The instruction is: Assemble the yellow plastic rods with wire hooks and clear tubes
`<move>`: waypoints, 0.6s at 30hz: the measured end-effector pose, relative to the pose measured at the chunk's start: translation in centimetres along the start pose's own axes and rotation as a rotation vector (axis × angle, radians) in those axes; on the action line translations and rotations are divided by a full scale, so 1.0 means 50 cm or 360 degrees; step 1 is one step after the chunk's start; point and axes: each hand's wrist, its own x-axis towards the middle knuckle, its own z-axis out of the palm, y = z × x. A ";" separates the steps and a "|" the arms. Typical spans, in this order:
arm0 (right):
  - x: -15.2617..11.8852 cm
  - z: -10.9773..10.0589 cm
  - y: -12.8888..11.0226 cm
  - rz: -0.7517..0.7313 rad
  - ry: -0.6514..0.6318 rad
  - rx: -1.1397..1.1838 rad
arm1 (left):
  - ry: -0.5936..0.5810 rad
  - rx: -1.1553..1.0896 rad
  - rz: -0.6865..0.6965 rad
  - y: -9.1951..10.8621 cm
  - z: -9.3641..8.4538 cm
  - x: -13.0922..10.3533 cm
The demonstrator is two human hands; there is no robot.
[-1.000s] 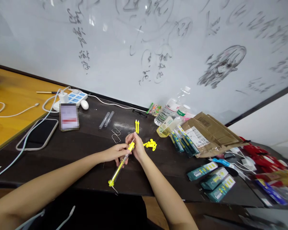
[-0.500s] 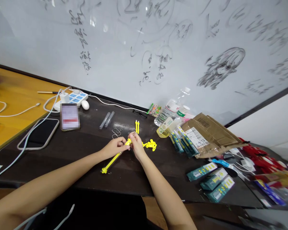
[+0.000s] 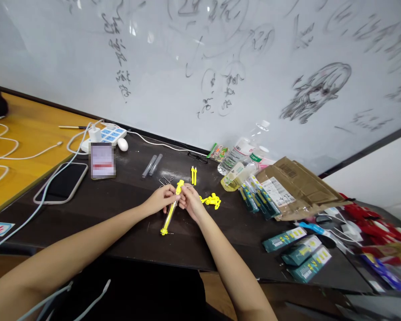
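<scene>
A slim clear tube with a yellow rod inside and yellow fittings at both ends (image 3: pixel 169 217) slants up between my hands, over the dark desk. My left hand (image 3: pixel 158 199) is closed around its upper part. From the other side, the fingers of my right hand (image 3: pixel 191 203) pinch at it just below the top fitting. Bent metal wire hooks (image 3: pixel 166 181) lie behind my left hand, partly hidden. Two short yellow rods (image 3: pixel 194 175) rest beyond my right hand, and several small yellow parts (image 3: pixel 214 200) sit to its right. Two clear tubes (image 3: pixel 152 165) lie farther back.
Left are a phone (image 3: pixel 60 183), a blurred-out screen (image 3: pixel 102 160), a power strip (image 3: pixel 110 135) and cables. To the right stand bottles (image 3: pixel 236 156), green boxes (image 3: pixel 307 263) and a cardboard parcel (image 3: pixel 296 185). A whiteboard (image 3: pixel 160 102) rises behind the dark desk (image 3: pixel 127 240).
The yellow-fitted tube has turned steeper, its lower end swinging right and its top fitting now showing above my fingers. The whole view has shifted slightly.
</scene>
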 end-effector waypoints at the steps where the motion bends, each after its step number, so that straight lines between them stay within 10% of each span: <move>1: 0.000 0.000 0.001 0.0007 0.0017 -0.0003 | -0.0006 0.0010 -0.0005 0.000 0.000 0.000; 10: 0.001 0.008 0.002 0.0005 0.0051 -0.0088 | 0.0055 -0.0122 -0.0069 -0.005 0.010 -0.002; 18: 0.011 -0.021 -0.045 -0.0276 0.0397 0.0183 | -0.0444 -0.0218 -0.0247 0.010 0.020 -0.016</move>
